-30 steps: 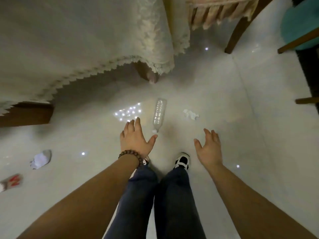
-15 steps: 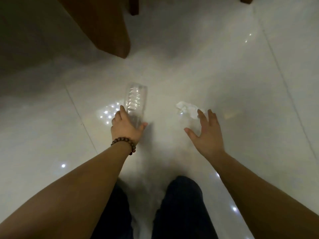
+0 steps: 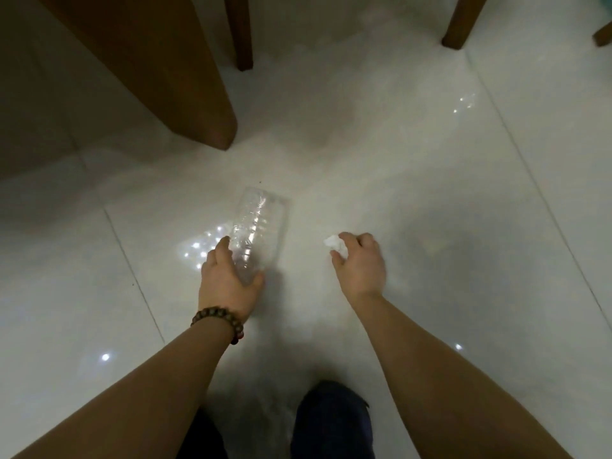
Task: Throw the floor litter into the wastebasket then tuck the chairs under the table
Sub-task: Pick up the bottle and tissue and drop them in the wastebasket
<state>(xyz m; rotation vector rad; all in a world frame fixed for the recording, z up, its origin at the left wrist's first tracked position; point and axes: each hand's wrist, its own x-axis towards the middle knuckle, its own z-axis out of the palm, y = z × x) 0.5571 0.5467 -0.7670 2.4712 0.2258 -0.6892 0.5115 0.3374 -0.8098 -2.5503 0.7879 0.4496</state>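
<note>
Crouched low over the white tiled floor [image 3: 430,160], the person has both hands down at once, likely so that two pieces of litter come up in a single bend. Left of the frame's centre, the left hand [image 3: 228,279] is wrapped round the neck end of a clear plastic bottle [image 3: 258,233], thumb on one side and fingers on the other; the bottle's base points up the frame. Whether it is lifted or touching the tile cannot be told. Right of centre, the right hand [image 3: 361,263] has its fingers curled over a crumpled white paper scrap [image 3: 336,245], pinching it against the floor, with a corner showing past the fingertips. A beaded bracelet [image 3: 217,321] sits on the left wrist. In the upper left, a broad wooden table leg [image 3: 185,94] slants down; thinner chair legs [image 3: 240,31] stand along the top edge. No wastebasket is in view, so carrying both pieces to it probably comes next.
</note>
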